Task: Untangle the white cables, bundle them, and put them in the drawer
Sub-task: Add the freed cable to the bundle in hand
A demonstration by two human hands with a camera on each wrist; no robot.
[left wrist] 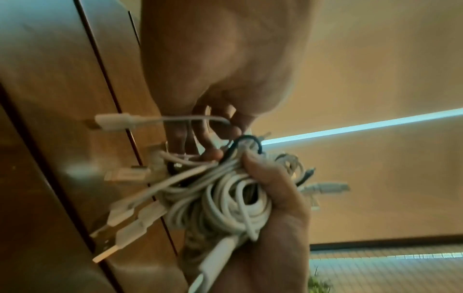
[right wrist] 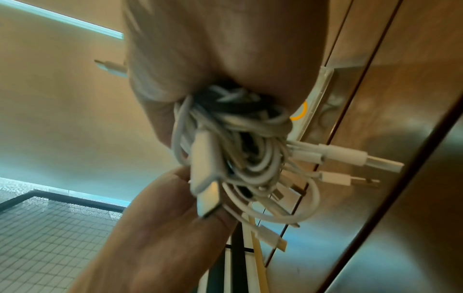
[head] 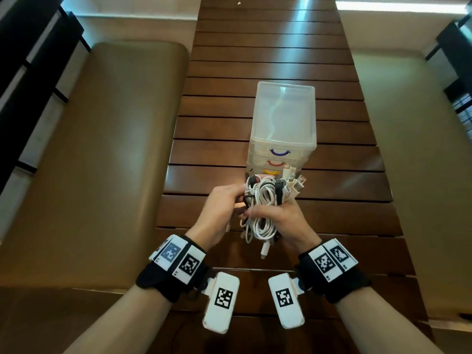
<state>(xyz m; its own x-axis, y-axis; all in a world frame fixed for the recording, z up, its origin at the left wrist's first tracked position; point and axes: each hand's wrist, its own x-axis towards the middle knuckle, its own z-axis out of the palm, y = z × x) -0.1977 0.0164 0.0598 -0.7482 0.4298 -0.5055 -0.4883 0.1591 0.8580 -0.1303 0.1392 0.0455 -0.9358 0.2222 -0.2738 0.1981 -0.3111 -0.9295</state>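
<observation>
A coiled bundle of white cables, with some black strands and several plugs sticking out, is held above the wooden table. My right hand grips the bundle round its middle. My left hand pinches strands on the bundle's left side. In the left wrist view my left fingers hook into cable loops by a black loop, while the right hand wraps the cables. The right wrist view shows the cables packed in my right palm. Just beyond stands the translucent drawer unit, its drawers shut.
The drawers carry a purple handle, a red handle and a yellow handle. The slatted brown table runs away from me. Tan padded benches flank it on both sides.
</observation>
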